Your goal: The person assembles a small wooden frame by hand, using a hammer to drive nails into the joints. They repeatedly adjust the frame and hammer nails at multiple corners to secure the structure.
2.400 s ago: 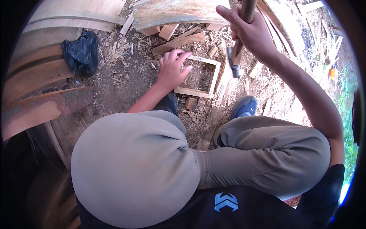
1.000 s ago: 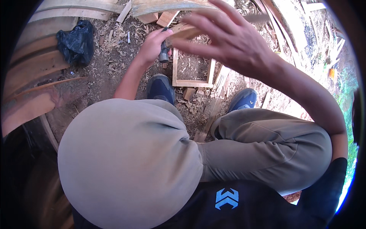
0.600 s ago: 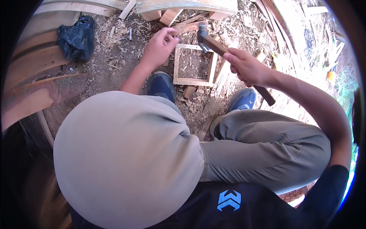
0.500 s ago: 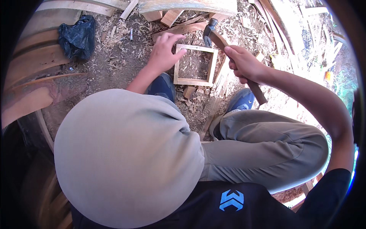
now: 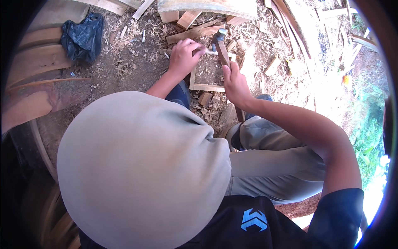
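A small rectangular wooden frame (image 5: 209, 87) lies on the ground between my feet. My left hand (image 5: 184, 54) is at its far left corner, thumb and fingers drawn together in a pinch. The fingertips are slightly blurred, and what is between them cannot be made out. In my right hand (image 5: 238, 85) is a claw hammer (image 5: 222, 53), gripped around its wooden handle. Its metal head is above the far rail of the frame, close to my left fingertips. The hammer and right hand cover much of the frame's right side.
Wood shavings and offcuts (image 5: 205, 98) litter the dirt ground. A large board (image 5: 207, 6) stands at the far edge, with blocks below it. To the left are a black plastic bag (image 5: 83, 38) and curved wooden slabs (image 5: 38, 59). My rounded, grey-clothed left knee (image 5: 143, 166) fills the lower left.
My right hand has brought the hammer left and inward, over the frame. My left hand has moved slightly right, its spread fingers closing into a pinch at the frame's corner.
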Demonstrator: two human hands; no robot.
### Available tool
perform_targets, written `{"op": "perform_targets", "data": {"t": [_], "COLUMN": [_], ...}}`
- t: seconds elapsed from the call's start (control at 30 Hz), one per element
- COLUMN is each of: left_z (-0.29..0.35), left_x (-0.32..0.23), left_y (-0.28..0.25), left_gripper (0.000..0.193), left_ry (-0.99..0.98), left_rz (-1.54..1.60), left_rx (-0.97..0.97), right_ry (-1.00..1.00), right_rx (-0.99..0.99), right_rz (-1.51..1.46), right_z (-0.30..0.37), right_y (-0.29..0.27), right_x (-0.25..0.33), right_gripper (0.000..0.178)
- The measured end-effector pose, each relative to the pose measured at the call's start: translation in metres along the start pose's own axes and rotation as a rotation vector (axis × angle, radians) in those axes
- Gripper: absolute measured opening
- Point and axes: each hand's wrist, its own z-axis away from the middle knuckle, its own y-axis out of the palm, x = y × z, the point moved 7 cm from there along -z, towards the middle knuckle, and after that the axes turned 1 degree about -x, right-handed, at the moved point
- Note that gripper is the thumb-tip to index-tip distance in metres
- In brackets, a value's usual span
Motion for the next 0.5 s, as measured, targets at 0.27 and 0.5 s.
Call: {"op": "perform_targets", "data": {"t": [0.27, 0.5], "left_z": [-0.001, 0.002], "left_x": [-0.006, -0.007], "left_y": [-0.003, 0.003], "left_gripper": [0.014, 0.014], "left_ry": [-0.050, -0.158], "left_rz": [-0.061, -0.088], "left_rx": [-0.029, -0.008], "right_ry": [0.007, 0.035], "right_rx": [0.032, -0.005], "right_rz": [0.025, 0.012], "right_z": [-0.009, -0.006], "right_y": [0.005, 0.011], "right_x": [-0.008, -0.002], "right_gripper": [0.041, 0.040]}}
